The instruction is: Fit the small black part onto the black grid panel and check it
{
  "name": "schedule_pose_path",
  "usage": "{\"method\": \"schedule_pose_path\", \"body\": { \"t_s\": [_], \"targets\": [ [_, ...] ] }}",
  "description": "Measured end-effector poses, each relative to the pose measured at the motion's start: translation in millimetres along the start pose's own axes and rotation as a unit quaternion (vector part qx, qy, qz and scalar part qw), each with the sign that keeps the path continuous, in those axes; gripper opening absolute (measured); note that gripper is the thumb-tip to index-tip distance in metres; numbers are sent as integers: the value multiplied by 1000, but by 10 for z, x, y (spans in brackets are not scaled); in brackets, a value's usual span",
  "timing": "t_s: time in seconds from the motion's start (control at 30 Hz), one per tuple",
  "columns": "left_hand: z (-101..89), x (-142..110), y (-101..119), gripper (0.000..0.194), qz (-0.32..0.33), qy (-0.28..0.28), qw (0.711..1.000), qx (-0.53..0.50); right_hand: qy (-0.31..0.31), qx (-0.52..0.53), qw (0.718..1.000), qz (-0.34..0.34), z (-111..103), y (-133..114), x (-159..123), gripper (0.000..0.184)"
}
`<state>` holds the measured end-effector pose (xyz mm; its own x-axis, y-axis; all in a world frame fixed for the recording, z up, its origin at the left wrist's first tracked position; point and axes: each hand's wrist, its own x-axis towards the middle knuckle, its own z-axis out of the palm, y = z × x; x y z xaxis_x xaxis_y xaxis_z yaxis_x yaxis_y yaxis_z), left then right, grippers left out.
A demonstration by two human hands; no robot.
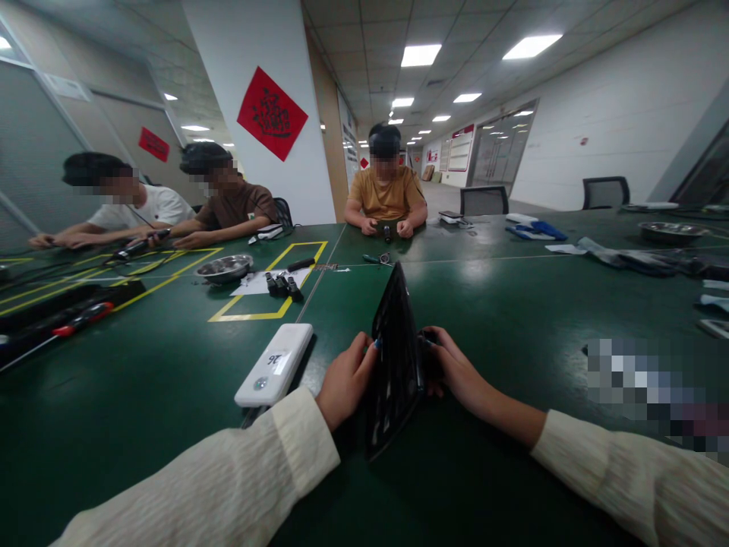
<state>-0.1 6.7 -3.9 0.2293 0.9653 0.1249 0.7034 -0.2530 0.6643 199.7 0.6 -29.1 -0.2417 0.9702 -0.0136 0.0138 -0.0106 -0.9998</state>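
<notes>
A flat black device, like a tablet or thin panel, stands on its edge on the green table, tilted, seen nearly edge-on. My left hand presses against its left face with fingers curled on the rim. My right hand grips its right side, fingers wrapped round it. Both sleeves are cream knit.
A white power bank lies just left of my left hand. Farther off are a metal bowl, small black parts on paper inside yellow tape lines, and red-handled tools at left. Three people sit across the table. Cloths and another bowl lie right.
</notes>
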Motion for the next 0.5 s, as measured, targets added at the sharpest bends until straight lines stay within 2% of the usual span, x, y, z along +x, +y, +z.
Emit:
{"method": "schedule_pose_path", "body": {
  "t_s": [0.27,0.5],
  "targets": [
    [31,29,-79,41,30,-14,999,-26,0,2,1000,3,-18,30,22,40],
    [10,5,-45,32,-11,-16,999,42,1,3,1000,0,-3,37,22,41]
  ]
}}
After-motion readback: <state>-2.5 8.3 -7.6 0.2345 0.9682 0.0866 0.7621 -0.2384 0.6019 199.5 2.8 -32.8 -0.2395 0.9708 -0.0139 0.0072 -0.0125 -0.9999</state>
